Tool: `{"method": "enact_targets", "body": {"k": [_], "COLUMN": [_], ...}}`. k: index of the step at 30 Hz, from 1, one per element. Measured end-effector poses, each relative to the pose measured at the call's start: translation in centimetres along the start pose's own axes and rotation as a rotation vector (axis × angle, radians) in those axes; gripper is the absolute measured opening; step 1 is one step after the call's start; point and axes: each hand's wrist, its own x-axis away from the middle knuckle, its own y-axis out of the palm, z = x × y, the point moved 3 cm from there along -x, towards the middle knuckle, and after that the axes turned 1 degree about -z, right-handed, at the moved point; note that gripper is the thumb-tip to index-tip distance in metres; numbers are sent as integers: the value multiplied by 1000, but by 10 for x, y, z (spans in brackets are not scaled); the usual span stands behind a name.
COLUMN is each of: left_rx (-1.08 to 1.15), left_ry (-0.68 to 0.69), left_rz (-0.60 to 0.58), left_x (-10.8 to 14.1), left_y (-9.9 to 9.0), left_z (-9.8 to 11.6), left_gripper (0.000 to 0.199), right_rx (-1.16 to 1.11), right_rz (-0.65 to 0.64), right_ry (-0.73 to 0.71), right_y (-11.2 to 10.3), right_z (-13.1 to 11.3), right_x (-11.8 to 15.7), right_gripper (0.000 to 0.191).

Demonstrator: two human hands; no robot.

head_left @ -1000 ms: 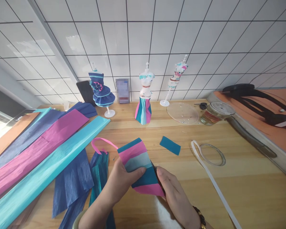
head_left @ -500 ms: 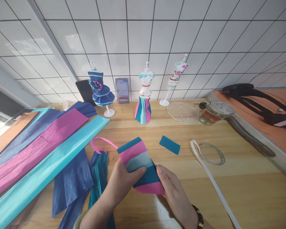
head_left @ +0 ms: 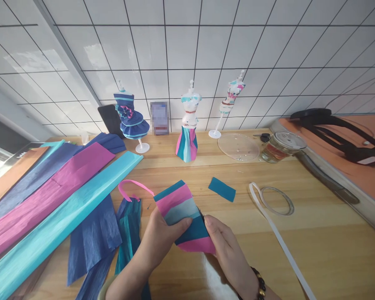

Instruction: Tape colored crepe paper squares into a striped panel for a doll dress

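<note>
A crepe paper piece (head_left: 178,204) striped in teal, pink and pale blue is held tilted over the wooden table. My left hand (head_left: 162,237) pinches it from the left, thumb flat on the stripes. At its right edge my right hand (head_left: 226,246) is closed on the paper, with the fingertips hidden underneath. A thin dark sliver shows beside the right thumb; I cannot make out what it is. Just beyond the hands lies a small teal paper rectangle (head_left: 221,189). A pink strip (head_left: 134,182) curves out to the left of the striped piece.
Long crepe paper sheets (head_left: 65,204) and a teal bundle (head_left: 129,233) cover the left side. Along the tiled wall stand a blue-dressed mannequin (head_left: 129,116), a striped-skirt mannequin (head_left: 187,141) and a tilted mannequin (head_left: 231,100). White tape (head_left: 278,237) and a glass jar (head_left: 278,150) are right.
Both hands and the striped paper stay almost in place. The whole view has shifted very slightly.
</note>
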Motion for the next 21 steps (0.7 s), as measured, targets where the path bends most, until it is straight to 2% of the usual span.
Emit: {"method": "enact_targets", "body": {"k": [12,21], "left_rx": [37,58], "left_ry": [-17,6], "left_rz": [-8,36], "left_x": [0,0], "left_y": [1,3], "left_z": [0,-2], "left_gripper": [38,35], "right_rx": [3,10], "right_rz": [9,16], "right_ry": [4,11], "right_y": [0,-1], "right_z": [4,2], "right_x": [0,-1], "right_gripper": [34,36]}}
